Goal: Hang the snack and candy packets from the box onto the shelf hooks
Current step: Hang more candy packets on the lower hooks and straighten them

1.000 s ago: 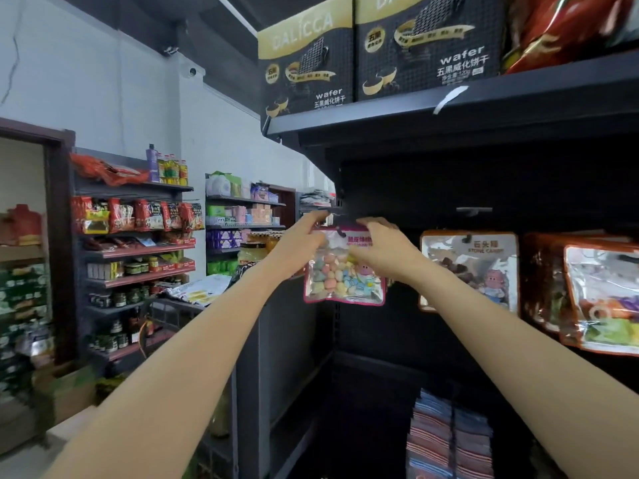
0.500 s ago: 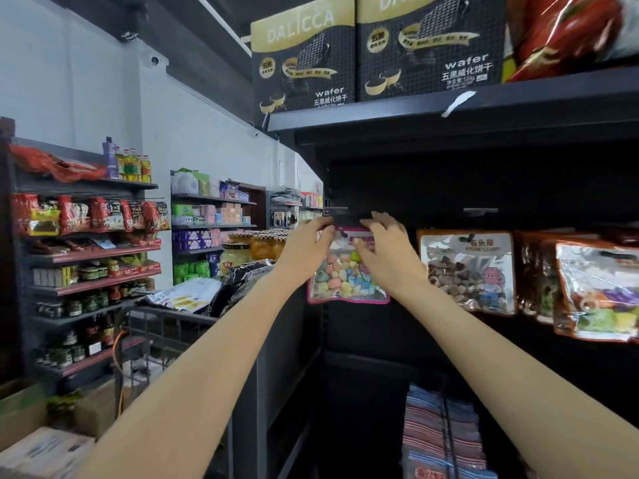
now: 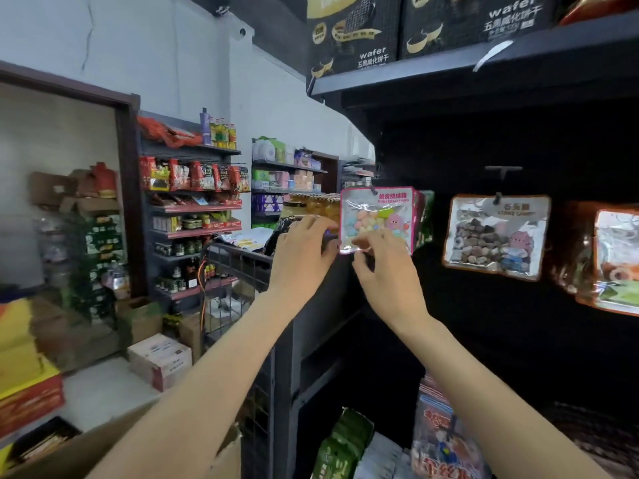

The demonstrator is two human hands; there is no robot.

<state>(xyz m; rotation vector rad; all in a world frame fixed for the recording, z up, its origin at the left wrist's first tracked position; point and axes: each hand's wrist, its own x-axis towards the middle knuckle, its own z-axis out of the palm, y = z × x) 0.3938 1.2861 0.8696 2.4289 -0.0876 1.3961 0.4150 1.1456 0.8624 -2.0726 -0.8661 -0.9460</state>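
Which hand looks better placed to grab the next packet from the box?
Probably the left hand: the cardboard box sits low on that side, and it touches nothing. The right hand is at the hung candy packet, across from the box.

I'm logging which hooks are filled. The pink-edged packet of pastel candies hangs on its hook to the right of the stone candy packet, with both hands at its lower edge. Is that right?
Not quite: the head view shows the pink-edged candy packet hanging to the left of the stone candy packet, not the right. The rest holds: it is on its hook, and the left hand and right hand are at its lower edge.
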